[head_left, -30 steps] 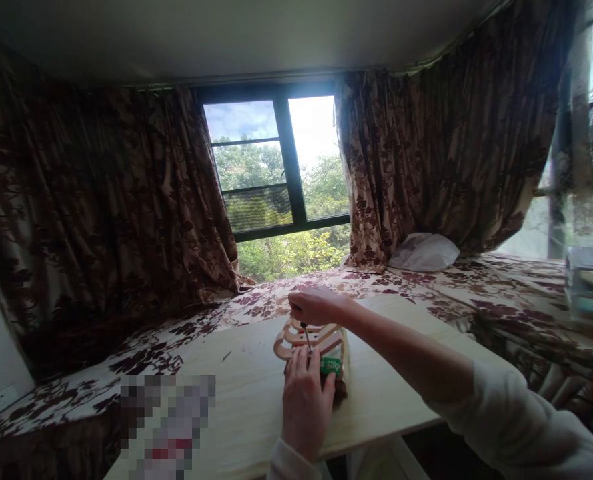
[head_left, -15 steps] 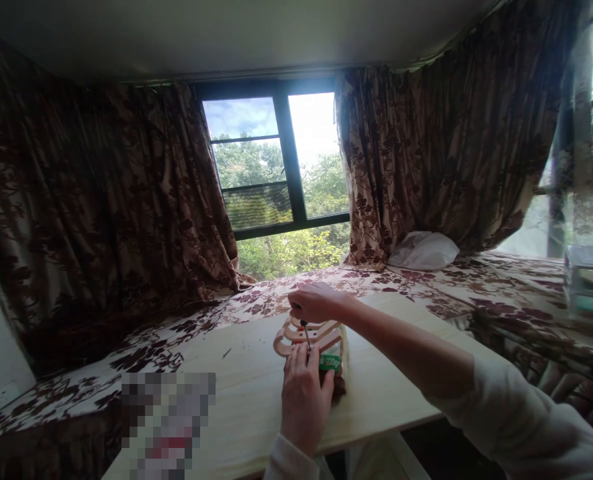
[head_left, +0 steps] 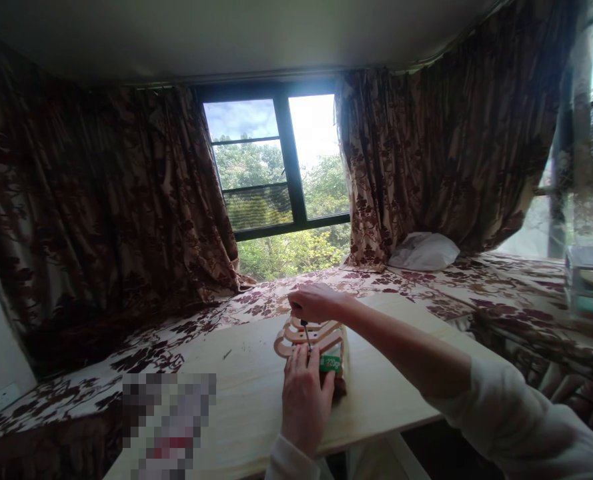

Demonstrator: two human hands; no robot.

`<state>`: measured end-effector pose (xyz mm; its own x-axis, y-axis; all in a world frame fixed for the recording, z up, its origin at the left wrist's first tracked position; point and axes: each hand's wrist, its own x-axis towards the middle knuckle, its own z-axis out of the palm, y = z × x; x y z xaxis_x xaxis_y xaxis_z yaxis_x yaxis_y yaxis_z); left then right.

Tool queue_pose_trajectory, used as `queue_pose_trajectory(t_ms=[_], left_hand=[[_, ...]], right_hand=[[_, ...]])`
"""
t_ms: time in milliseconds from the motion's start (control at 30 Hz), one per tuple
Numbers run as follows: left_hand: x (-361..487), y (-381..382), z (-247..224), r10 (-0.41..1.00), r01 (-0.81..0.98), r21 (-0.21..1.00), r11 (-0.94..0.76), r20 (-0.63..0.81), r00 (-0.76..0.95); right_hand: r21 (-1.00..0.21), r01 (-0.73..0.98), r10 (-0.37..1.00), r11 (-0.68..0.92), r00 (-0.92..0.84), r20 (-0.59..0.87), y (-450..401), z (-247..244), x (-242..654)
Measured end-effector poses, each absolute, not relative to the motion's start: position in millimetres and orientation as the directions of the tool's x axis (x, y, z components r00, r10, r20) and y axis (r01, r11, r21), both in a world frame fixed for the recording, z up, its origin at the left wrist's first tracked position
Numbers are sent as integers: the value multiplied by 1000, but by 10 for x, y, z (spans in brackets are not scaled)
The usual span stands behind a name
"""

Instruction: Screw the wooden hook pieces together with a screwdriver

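Note:
My right hand (head_left: 319,302) is closed in a fist around the top of a screwdriver (head_left: 306,332). Its thin shaft points down, nearly upright, to the fingertips of my left hand (head_left: 305,395). Those fingers press on the near side of a pale wooden piece with rounded loops (head_left: 282,343), with the thumb apart to the right. Beneath the wood lies a packet with a green label reading 220g (head_left: 330,363). The screwdriver's tip and whatever it touches are hidden by my left fingers.
The work rests on a light wooden table (head_left: 381,393). A small dark screw-like bit (head_left: 227,354) and specks lie to the left. A blurred-out patch (head_left: 171,427) covers the near left. Behind are a floral-covered ledge (head_left: 376,283), a white bag (head_left: 423,251) and a clear box (head_left: 591,283).
Both hands keep their places on the screwdriver and the wooden piece. Only a very slight shift of the view shows.

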<state>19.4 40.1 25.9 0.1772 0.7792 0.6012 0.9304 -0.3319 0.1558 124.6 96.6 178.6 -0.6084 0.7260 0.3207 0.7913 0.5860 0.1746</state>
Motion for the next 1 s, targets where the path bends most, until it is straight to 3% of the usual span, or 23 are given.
queue_pose_trajectory(t_ms=[300,1000], left_hand=[[198,407,277,775,931,148,-334,605,182],[190,415,258,786,930,161,-330,593,176]], right_hand=[[158,843,767,514,-535,355,941,1758,1191],[144,809,746,569,-582,323,907,1827,1237]])
